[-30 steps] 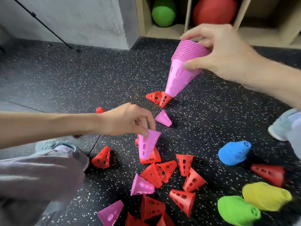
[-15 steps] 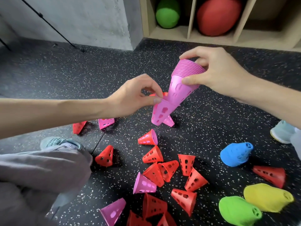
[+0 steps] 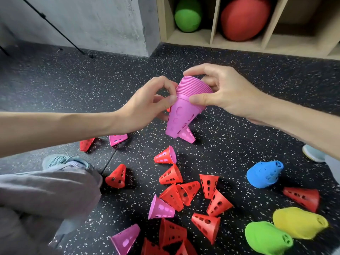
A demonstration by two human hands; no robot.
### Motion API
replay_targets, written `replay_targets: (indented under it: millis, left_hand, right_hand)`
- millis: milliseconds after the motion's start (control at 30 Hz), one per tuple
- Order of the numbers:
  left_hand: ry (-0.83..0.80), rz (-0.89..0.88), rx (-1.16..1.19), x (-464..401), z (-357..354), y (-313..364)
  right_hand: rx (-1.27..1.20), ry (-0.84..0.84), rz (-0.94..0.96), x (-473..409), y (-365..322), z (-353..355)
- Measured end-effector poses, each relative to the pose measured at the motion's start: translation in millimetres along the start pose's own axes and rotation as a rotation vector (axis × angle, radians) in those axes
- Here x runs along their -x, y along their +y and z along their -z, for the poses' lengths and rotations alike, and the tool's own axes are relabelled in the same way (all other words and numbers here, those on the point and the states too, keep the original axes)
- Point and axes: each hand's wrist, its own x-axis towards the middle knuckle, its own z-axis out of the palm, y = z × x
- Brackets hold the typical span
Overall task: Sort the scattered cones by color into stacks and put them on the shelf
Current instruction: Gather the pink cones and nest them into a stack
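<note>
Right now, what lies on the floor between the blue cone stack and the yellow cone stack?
In the head view, one red perforated cone lies on its side between the blue stack and yellow stack.

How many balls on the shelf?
2: green ball in the left compartment, red ball in the one beside it. The shelf is cut off, so more may be hidden.

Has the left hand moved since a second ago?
Yes. The left hand rose from the floor's red cones toward the shelf, joining the right hand on the pink stack.
</note>
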Motion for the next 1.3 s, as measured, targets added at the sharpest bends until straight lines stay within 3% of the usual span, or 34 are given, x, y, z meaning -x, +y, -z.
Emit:
replay_targets:
  millis: [267, 467, 667, 933, 1067, 1167, 1300]
  left_hand:
    - [0.120, 0.005, -0.001, 3, -4, -1]
    - [-0.130, 0.102, 0.070, 3, -7, 8]
    - [-0.070, 0.144, 0.000, 10, -14, -3]
    - [-0.025, 0.327, -0.217, 31, 3, -39]
    - [-0.017, 0.422, -0.322, 47, 15, -57]
    - [-0.015, 0.469, -0.329, 57, 23, -68]
    - [-0.018, 0.492, -0.328, 64, 28, -76]
  right_hand:
    - [0.085, 0.014, 0.036, 3, -3, -6]
    - [0.027, -0.019, 0.077, 2, -1, -14]
    - [0.071, -0.073, 0.070, -4, 5, -23]
    - [0.182, 0.009, -0.033, -19, 42, -44]
    - [0.223, -0.080, -0.136, -23, 77, -65]
    - [0.188, -0.157, -0.230, -21, 103, -90]
    - [0.051, -0.134, -0.410, -11, 141, -126]
